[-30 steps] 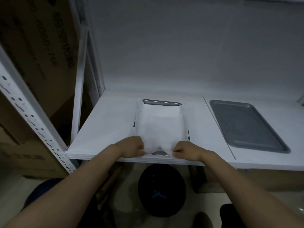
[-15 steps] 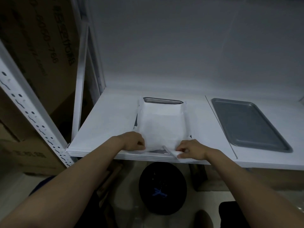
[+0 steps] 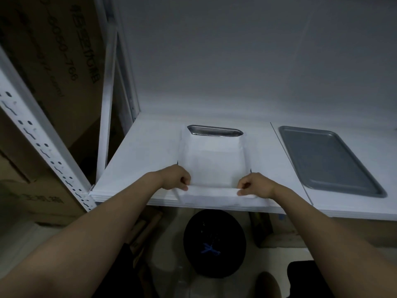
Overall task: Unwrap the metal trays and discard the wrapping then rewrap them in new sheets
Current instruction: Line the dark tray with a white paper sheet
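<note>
The left hand [image 3: 176,178] and the right hand [image 3: 255,184] each pinch a near corner of the white sheet [image 3: 214,166]. The wrapped metal tray [image 3: 214,131] lies just past them, its long side pointing away. Both hands are just as near.

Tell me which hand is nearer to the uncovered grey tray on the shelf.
Right. The right hand pinches the near edge of the white sheet, left of the grey tray and apart from it; the left hand pinches the same edge farther left.

white shelf [image 3: 139,151] | black bin [image 3: 214,244] below its edge | cardboard boxes [image 3: 53,61] left | rack upright [image 3: 43,147]
</note>
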